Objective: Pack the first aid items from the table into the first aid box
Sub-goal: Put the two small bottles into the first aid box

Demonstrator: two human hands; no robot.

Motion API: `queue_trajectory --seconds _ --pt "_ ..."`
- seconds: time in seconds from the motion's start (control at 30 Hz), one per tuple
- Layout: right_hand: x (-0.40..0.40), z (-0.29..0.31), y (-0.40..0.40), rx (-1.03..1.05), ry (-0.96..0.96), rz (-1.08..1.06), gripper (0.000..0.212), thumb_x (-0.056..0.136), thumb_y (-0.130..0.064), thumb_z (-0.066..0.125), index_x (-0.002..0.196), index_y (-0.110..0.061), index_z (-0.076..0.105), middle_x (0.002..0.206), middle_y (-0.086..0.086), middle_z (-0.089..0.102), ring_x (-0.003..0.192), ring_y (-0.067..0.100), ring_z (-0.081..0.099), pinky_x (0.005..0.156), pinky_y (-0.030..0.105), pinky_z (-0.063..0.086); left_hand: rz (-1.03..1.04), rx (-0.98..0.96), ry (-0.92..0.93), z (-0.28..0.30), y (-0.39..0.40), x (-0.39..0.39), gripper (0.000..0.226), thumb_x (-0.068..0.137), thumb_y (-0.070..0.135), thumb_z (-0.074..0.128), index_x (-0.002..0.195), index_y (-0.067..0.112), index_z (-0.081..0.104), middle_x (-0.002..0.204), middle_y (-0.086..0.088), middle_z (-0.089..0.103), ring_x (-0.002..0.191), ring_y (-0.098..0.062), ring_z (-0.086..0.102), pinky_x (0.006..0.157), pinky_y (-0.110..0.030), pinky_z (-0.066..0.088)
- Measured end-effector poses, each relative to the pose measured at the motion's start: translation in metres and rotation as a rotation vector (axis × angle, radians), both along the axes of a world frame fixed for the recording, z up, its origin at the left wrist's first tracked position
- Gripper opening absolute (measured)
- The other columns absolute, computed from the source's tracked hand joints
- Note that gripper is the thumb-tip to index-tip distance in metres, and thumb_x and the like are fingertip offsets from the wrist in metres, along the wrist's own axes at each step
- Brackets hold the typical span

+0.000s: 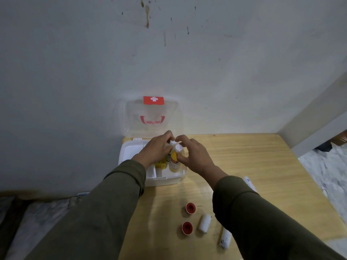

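While both hands are working over the open first aid box at the far left of the table, the packing is looking roughly half done. Left to right: the box is sitting close to the table's left edge with its clear lid leaning back against the wall, so there is no spare room behind or to its left. Inside, small yellow packets are lying near the middle divider. The left hand is reaching in with fingers curled around the white cap of a bottle that is mostly hidden behind it. The right hand is closing thumb and fingers around a yellow bottle, which is standing upright in the box's right compartment.

Still waiting on the near part of the table are two red-centred tape rolls, a white bandage roll, a white tube, and another white item partly hidden behind the right sleeve. Open tabletop is stretching to the right, giving easy room for reaching; the right edge is dropping to the floor.
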State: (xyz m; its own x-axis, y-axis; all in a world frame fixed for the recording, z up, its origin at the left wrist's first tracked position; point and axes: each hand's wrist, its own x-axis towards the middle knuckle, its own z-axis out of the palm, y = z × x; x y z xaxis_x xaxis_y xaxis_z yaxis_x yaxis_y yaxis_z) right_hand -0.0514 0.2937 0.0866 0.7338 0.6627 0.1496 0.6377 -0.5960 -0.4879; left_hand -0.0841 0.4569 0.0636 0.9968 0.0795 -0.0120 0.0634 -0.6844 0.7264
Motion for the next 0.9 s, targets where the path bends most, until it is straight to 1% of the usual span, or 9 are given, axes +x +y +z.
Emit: queue_trajectory --seconds 0.07,0.2,0.33,0.47,0.6,0.77,0.9 --pt "-0.001 -0.005 0.001 -0.031 -0.025 0.005 0.041 0.079 -0.022 0.064 0.118 -0.022 0.05 0.099 0.008 0.066 0.089 0.028 0.055 0.072 0.038 0.047 0.006 -0.004 -0.006 -0.003 0.0 -0.002 0.013 0.093 0.022 0.053 0.098 0.026 0.042 0.105 -0.003 0.061 0.093 -0.021 0.057 0.072 -0.027 0.045" --pt "-0.001 -0.014 -0.002 -0.079 -0.056 0.004 0.043 0.08 -0.023 0.065 0.121 -0.019 0.051 0.101 0.009 0.067 0.092 0.029 0.055 0.074 0.038 0.046 0.006 -0.024 -0.015 -0.002 -0.003 -0.004 0.014 0.092 0.021 0.054 0.101 0.026 0.044 0.107 -0.002 0.061 0.097 -0.02 0.058 0.077 -0.028 0.046" --pt "-0.002 -0.015 -0.003 -0.084 -0.066 0.001 0.042 0.081 -0.023 0.063 0.121 -0.018 0.051 0.103 0.008 0.067 0.095 0.028 0.054 0.077 0.038 0.044 0.02 -0.067 -0.033 -0.002 -0.003 -0.006 0.019 0.092 0.018 0.057 0.108 0.025 0.049 0.112 -0.001 0.062 0.104 -0.017 0.056 0.083 -0.025 0.045" --pt "-0.002 -0.015 -0.004 -0.096 -0.061 0.006 0.042 0.083 -0.026 0.063 0.121 -0.017 0.049 0.102 0.007 0.068 0.094 0.029 0.055 0.077 0.038 0.044 0.044 -0.071 -0.051 -0.001 -0.004 -0.01 0.026 0.09 0.015 0.059 0.114 0.022 0.051 0.119 -0.003 0.061 0.11 -0.017 0.055 0.087 -0.023 0.041" --pt "-0.002 -0.015 -0.01 -0.081 -0.04 0.011 0.04 0.083 -0.026 0.064 0.119 -0.017 0.049 0.098 0.002 0.069 0.094 0.027 0.055 0.076 0.036 0.042 0.093 -0.076 -0.034 0.001 -0.007 -0.013 0.031 0.089 0.011 0.059 0.118 0.02 0.05 0.122 -0.005 0.06 0.114 -0.018 0.054 0.089 -0.024 0.041" --pt "0.001 -0.01 -0.021 -0.076 -0.027 0.023 0.042 0.083 -0.026 0.066 0.12 -0.019 0.047 0.104 0.0 0.067 0.099 0.024 0.054 0.08 0.036 0.043 0.198 -0.068 -0.033 0.007 -0.015 -0.023 0.036 0.09 0.008 0.057 0.122 0.022 0.047 0.127 -0.004 0.058 0.117 -0.019 0.053 0.091 -0.024 0.04" --pt "0.008 -0.001 -0.042 -0.048 -0.024 0.008 0.045 0.083 -0.027 0.067 0.121 -0.021 0.044 0.107 0.001 0.064 0.1 0.022 0.054 0.082 0.036 0.044 0.301 -0.063 -0.068 0.018 -0.029 -0.029 0.034 0.092 0.01 0.056 0.123 0.021 0.047 0.125 -0.004 0.059 0.115 -0.02 0.053 0.09 -0.025 0.038"
